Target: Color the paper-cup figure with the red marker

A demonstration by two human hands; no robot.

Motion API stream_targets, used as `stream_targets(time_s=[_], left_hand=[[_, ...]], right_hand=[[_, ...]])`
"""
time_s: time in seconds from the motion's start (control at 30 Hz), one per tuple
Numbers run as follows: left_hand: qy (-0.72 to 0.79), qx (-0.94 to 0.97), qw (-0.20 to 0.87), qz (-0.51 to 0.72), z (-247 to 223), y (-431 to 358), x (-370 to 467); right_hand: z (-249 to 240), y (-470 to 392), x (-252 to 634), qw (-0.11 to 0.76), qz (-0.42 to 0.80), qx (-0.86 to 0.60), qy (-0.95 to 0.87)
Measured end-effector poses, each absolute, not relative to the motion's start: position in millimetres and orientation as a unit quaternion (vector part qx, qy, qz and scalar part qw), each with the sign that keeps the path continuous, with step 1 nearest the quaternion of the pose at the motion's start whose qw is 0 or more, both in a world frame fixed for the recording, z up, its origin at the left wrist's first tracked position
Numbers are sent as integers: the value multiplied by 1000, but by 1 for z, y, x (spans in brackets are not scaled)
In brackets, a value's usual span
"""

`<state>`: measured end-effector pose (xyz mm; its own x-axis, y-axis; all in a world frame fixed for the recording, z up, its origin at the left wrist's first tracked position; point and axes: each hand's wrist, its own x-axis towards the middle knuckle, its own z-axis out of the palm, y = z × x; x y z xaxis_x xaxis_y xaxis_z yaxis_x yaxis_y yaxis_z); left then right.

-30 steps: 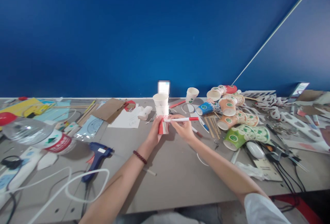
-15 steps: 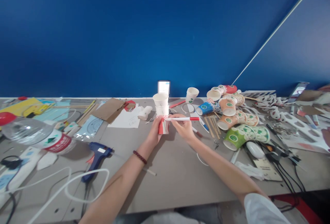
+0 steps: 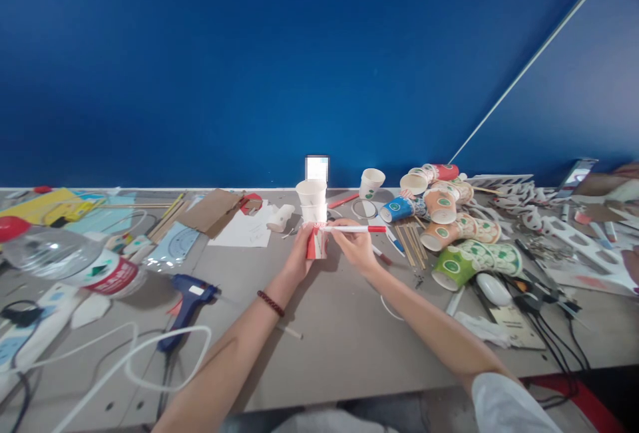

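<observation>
My left hand (image 3: 300, 251) is wrapped round the left side of a red-and-white paper cup (image 3: 318, 244) in the middle of the table. Just behind it rise stacked white paper cups (image 3: 311, 195), mouth up; whether they touch the red one I cannot tell. In my right hand (image 3: 355, 245) is a white marker with a red end (image 3: 357, 229), pinched by the fingers and lying almost level. Its left tip meets the upper part of the red-and-white cup. The fingertips of my left hand are partly hidden behind the cup.
Several patterned paper cups (image 3: 452, 270) lie on the right, and one white cup (image 3: 372, 183) stands farther back. Left are a blue glue gun (image 3: 186, 310), a large plastic bottle (image 3: 74, 261), looping white cable and cardboard (image 3: 212, 212). Wooden sticks (image 3: 411, 247) lie right of my hands.
The marker has shifted very slightly at the cup, its left end a touch higher. Both hands and the cup stay in nearly the same place.
</observation>
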<state>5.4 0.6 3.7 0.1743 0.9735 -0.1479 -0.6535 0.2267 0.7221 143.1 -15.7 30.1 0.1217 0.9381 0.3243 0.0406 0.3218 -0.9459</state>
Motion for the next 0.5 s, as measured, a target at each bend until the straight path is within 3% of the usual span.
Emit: stream_targets(time_s=[0.5], left_hand=[[290, 271, 740, 543, -2, 3, 3]], right_hand=[[26, -15, 143, 594, 367, -443, -562]])
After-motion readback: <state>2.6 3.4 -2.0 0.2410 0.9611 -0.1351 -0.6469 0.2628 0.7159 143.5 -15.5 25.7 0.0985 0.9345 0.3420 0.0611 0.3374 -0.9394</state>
